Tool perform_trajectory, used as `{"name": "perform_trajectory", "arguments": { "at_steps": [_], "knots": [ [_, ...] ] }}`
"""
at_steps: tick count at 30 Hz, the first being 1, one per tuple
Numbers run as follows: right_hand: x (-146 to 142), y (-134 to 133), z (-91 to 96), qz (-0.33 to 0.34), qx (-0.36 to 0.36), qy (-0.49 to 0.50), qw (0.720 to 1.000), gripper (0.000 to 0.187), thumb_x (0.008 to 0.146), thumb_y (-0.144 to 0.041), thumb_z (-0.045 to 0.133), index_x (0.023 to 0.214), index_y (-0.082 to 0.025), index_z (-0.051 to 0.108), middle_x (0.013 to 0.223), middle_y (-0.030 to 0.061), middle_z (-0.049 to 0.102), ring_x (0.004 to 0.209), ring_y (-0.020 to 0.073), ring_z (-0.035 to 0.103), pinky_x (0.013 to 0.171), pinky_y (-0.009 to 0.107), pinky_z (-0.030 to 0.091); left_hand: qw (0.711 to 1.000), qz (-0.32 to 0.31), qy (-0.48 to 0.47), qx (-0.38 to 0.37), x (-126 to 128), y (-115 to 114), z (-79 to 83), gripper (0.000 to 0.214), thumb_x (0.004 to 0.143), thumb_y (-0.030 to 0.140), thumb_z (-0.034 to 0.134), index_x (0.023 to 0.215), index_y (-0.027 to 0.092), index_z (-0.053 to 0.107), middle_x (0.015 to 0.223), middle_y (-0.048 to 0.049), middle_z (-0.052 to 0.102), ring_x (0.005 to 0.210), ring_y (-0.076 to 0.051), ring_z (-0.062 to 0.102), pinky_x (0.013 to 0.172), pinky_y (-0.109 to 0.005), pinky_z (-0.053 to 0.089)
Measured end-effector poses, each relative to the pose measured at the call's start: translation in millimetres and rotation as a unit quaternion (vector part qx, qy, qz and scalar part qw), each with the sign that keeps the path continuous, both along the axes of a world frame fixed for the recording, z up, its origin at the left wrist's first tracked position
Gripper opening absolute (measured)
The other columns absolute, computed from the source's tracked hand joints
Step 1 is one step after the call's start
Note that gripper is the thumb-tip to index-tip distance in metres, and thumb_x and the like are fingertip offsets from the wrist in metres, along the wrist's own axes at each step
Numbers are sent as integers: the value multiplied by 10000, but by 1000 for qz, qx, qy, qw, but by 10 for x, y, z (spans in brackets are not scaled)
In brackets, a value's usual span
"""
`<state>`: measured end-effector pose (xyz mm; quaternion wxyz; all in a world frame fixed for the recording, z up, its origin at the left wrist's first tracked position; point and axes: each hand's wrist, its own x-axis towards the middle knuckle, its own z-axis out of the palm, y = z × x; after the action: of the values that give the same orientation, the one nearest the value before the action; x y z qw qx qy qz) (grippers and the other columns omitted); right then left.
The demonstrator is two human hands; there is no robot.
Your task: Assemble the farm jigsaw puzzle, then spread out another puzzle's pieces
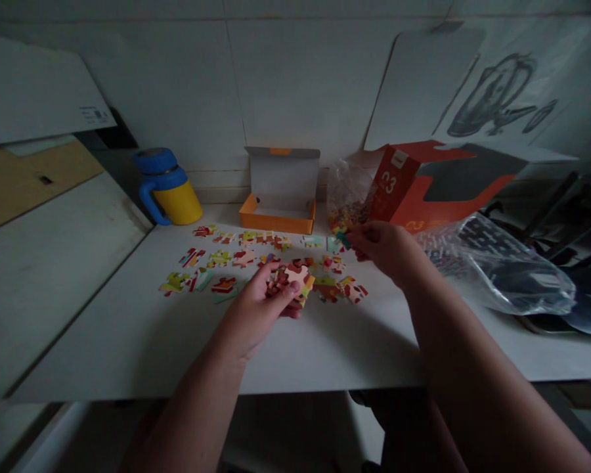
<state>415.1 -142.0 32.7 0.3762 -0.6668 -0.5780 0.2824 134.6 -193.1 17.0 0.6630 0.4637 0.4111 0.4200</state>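
Several puzzle pieces [300,279] lie stacked in my left hand [268,299], the thumb pressed on top. My right hand [381,246] reaches toward the back right of the table, its fingertips pinching a green puzzle piece [343,240]. Colourful puzzle pieces [243,257] are spread in rough rows on the white table, left of and behind my left hand. Close by my right fingers, a clear plastic bag [345,197] contains many small pieces. My left hand hides part of the middle rows.
An open orange box [276,220] stands at the back, near the wall. Left of it is a blue and yellow jug [175,197]. A red box [404,184] and a plastic-wrapped bundle [502,263] occupy the right side. The table's front edge [295,392] runs beneath my forearms.
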Motion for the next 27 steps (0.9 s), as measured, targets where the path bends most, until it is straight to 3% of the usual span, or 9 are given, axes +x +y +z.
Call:
{"name": "perform_trajectory", "arguments": {
  "at_steps": [2,5,10,15,18,20,22,25,27],
  "knots": [
    [156,76,-102,-93,-3,-121,988,198,972,-386,681,1062,-210,693,818,64,777,712,210,709,663,325,488,1000,4,-13,-19,-1,1,7,619,820,435,932,1267,179,589,1098,-95,750,739,-147,702,662,-297,615],
    [255,96,-196,-144,-34,-220,964,298,997,-408,648,1187,-180,683,796,92,780,751,249,731,657,336,447,999,-2,-26,-28,4,-5,12,626,808,430,945,1262,180,594,1128,-101,740,757,-155,708,674,-309,620],
    [237,102,-234,-173,-38,-268,947,397,1029,-438,599,1290,-143,645,916,152,799,844,293,743,662,349,427,997,-12,-65,-46,13,-34,21,588,812,343,938,1270,183,606,1091,-70,728,806,-162,720,759,-336,638],
    [260,139,-252,-156,-89,-332,926,273,998,-342,617,1142,-147,744,1020,204,794,914,318,750,723,372,466,995,-14,-86,-57,10,-52,17,571,837,258,886,1322,177,594,985,-48,729,837,-185,733,805,-364,644],
    [178,91,-209,-138,-68,-339,928,289,980,-384,654,1116,-154,766,988,189,790,917,318,744,731,370,477,997,-2,-65,-43,12,-50,8,575,847,276,882,1333,186,588,993,-49,723,832,-188,734,793,-368,645],
    [40,9,-148,-84,-34,-279,956,338,1013,-478,615,1080,-183,764,894,131,778,806,263,727,690,340,470,999,-8,-35,-23,18,-44,-2,554,862,314,878,1320,187,592,1033,-63,729,821,-184,735,766,-353,644],
    [-142,-102,-75,56,-31,-139,988,439,1044,-592,538,1050,-205,747,799,64,745,668,195,676,634,303,466,1000,-19,3,3,26,-35,-21,507,886,348,858,1294,190,602,1072,-81,737,811,-180,738,732,-332,640],
    [-384,-253,7,284,-79,68,953,463,976,-661,648,1054,-209,707,800,17,724,651,152,649,619,270,488,998,-25,49,42,34,-22,-60,468,911,369,830,1296,215,614,1082,-84,746,831,-195,753,719,-333,650],
    [-453,-300,21,326,-103,113,933,462,893,-652,769,991,-210,675,757,-7,698,645,137,630,610,256,481,996,-23,65,55,33,-19,-77,462,917,369,821,1303,225,613,1068,-80,753,837,-205,759,724,-344,655]
  ]
}}
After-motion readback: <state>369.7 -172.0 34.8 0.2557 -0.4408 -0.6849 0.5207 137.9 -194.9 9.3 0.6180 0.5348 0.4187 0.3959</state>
